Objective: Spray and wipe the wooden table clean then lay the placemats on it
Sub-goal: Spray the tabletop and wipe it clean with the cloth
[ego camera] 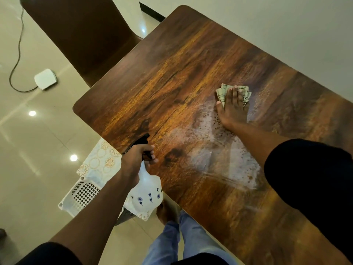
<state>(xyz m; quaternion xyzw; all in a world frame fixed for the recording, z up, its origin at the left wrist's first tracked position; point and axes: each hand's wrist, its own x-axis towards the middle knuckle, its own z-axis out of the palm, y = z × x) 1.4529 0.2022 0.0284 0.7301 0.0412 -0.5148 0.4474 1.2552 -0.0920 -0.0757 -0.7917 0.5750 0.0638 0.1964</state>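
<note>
- The wooden table (pixel 172 77) fills most of the view, with one rounded corner at the left and one at the far side.
- The right hand (pixel 232 109) lies flat on the table, at the right of its middle, with the fingers straight, and it presses a folded checked cloth (pixel 222 92) down on the wood.
- Between this hand and the near edge of the table there is a wet, foamy patch (pixel 221 150) with streaks through it.
- The left hand (pixel 134 157) grips the neck of a white spray bottle (pixel 146 192), with fingers curled round the dark trigger head (pixel 140 142). The bottle hangs over the near-left edge of the table, and its body has small blue flower marks.
- The placemats (pixel 99 163), pale with round orange patterns, lie below the table edge at the left, on a white plastic basket (pixel 82 194) with a grid wall.
- A brown chair (pixel 86 35) stands at the far-left side of the table.
- On the shiny tiled floor (pixel 34 142), far left, a small white box (pixel 45 79) lies with a dark cable (pixel 18 48) going to it.
</note>
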